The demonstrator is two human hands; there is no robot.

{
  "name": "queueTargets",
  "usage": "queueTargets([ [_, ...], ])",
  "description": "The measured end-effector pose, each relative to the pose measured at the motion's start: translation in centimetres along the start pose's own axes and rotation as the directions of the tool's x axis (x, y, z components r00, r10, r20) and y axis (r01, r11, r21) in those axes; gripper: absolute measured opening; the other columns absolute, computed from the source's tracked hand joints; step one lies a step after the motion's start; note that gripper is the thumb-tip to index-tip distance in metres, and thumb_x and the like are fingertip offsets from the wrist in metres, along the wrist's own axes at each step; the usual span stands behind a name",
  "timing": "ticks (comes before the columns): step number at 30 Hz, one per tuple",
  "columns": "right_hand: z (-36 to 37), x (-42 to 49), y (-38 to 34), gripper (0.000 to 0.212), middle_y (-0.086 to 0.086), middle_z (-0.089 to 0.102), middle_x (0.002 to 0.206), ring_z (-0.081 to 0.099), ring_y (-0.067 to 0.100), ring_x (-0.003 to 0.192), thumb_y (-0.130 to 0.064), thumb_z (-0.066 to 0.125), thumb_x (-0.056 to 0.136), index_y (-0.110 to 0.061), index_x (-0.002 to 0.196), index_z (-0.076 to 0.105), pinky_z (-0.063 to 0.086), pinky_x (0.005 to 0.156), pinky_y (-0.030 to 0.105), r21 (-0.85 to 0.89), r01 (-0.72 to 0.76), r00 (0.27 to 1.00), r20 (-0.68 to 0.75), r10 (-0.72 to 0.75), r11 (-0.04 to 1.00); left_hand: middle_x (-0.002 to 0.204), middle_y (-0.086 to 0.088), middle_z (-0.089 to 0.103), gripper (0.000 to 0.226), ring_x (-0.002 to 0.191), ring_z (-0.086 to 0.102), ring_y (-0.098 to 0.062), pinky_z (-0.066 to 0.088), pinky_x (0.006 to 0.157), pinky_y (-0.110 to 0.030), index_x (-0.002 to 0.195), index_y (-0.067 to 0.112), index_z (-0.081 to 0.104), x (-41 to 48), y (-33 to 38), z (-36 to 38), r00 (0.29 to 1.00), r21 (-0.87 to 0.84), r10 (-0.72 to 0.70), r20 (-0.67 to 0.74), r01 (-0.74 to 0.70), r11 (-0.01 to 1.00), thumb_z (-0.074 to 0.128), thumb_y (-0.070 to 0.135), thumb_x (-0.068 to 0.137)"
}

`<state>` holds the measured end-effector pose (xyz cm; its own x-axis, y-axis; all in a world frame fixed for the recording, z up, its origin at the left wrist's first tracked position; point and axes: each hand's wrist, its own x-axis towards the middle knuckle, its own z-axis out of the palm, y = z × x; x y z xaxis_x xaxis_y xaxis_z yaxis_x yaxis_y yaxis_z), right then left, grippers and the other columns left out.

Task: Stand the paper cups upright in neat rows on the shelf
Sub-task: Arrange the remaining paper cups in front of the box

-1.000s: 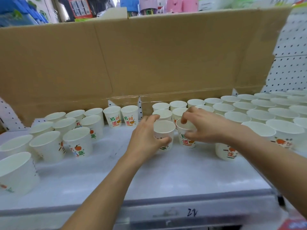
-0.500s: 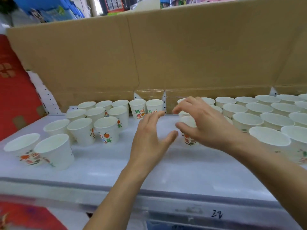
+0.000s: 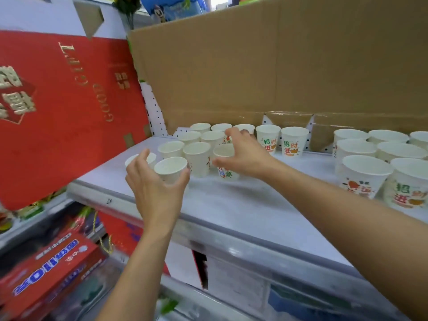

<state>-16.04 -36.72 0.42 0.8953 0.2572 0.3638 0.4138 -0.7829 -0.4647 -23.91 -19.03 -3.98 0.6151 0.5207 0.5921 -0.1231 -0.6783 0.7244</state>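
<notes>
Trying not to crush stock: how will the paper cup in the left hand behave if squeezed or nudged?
The paper cup in the left hand looks empty and thin-walled, so probably very light and easily dented. Its tapering wall suggests it tips if nudged.

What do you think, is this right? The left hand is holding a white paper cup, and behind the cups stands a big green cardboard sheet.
Not quite. The big cardboard sheet behind the cups is brown, not green, as the head view shows. The rest is right: the left hand is holding a white paper cup.
</notes>
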Motion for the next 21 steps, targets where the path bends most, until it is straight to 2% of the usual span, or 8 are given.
queueTargets([
  [3, 0.9, 0.7, -0.4, 0.077, 0.008, 0.044, 0.133, 0.037, 0.026, 0.124, -0.05, 0.068, 0.076, -0.017, 0.137, 0.034, 0.039, 0.094, 0.039, -0.037, -0.031, 0.999, -0.027, 0.03, 0.999, 0.139, 0.005, 0.041, 0.094, 0.127, 0.044, -0.019, 0.045, 0.094, -0.043, 0.142, 0.026, 0.029, 1.0, -0.9, 0.2, 0.996, 0.008, -0.053, 0.067, 0.052, 0.999, 0.078, 0.053, 0.066],
  [5, 1.2, 1.0, -0.6, 0.073, 0.008, 0.048, 0.13, 0.04, 0.027, 0.121, -0.05, 0.067, 0.077, -0.016, 0.135, 0.036, 0.042, 0.091, 0.039, -0.055, -0.052, 0.998, -0.03, 0.05, 0.997, 0.138, 0.007, 0.048, 0.095, 0.126, 0.047, -0.019, 0.044, 0.094, -0.043, 0.143, 0.029, 0.028, 1.5, -1.1, 0.3, 0.989, 0.02, -0.091, 0.12, 0.09, 0.996, 0.078, 0.055, 0.066],
  [9, 0.7, 0.4, -0.8, 0.064, 0.005, 0.053, 0.127, 0.047, 0.025, 0.119, -0.049, 0.067, 0.079, -0.019, 0.13, 0.043, 0.045, 0.09, 0.039, -0.069, -0.05, 0.998, -0.036, 0.048, 0.996, 0.133, 0.008, 0.056, 0.083, 0.121, 0.052, -0.02, 0.042, 0.093, -0.043, 0.138, 0.032, 0.038, 1.6, -0.7, 0.1, 0.976, 0.014, -0.095, 0.195, 0.094, 0.995, 0.077, 0.056, 0.069],
  [12, -0.8, -2.1, -0.3, 0.063, 0.005, 0.051, 0.129, 0.044, 0.023, 0.122, -0.047, 0.066, 0.08, -0.02, 0.133, 0.043, 0.043, 0.094, 0.039, -0.036, -0.029, 0.997, -0.069, 0.026, 0.999, 0.131, 0.005, 0.057, 0.08, 0.116, 0.053, -0.017, 0.045, 0.096, -0.045, 0.136, 0.033, 0.041, 0.0, 1.2, 0.3, 0.971, -0.086, -0.041, 0.237, 0.063, 0.994, 0.079, 0.054, 0.068],
  [15, -3.5, -6.1, 1.2, 0.063, 0.002, 0.05, 0.131, 0.041, 0.02, 0.125, -0.041, 0.068, 0.079, -0.021, 0.134, 0.044, 0.041, 0.096, 0.038, 0.006, -0.028, 0.985, -0.167, 0.029, 1.0, 0.125, 0.003, 0.059, 0.079, 0.109, 0.052, -0.011, 0.046, 0.094, -0.039, 0.135, 0.029, 0.044, -2.5, 4.1, 0.6, 0.958, -0.234, 0.041, 0.283, 0.027, 0.972, 0.082, 0.046, 0.068],
  [21, -10.9, -15.9, 4.6, 0.058, -0.003, 0.055, 0.124, 0.048, 0.017, 0.116, -0.04, 0.069, 0.077, -0.024, 0.128, 0.048, 0.044, 0.094, 0.04, -0.045, -0.11, 0.943, -0.321, 0.09, 0.993, 0.118, 0.011, 0.059, 0.079, 0.106, 0.055, -0.008, 0.047, 0.077, -0.022, 0.132, 0.029, 0.047, -8.8, 11.4, 2.1, 0.871, -0.462, 0.229, 0.435, -0.002, 0.887, 0.078, 0.049, 0.063],
])
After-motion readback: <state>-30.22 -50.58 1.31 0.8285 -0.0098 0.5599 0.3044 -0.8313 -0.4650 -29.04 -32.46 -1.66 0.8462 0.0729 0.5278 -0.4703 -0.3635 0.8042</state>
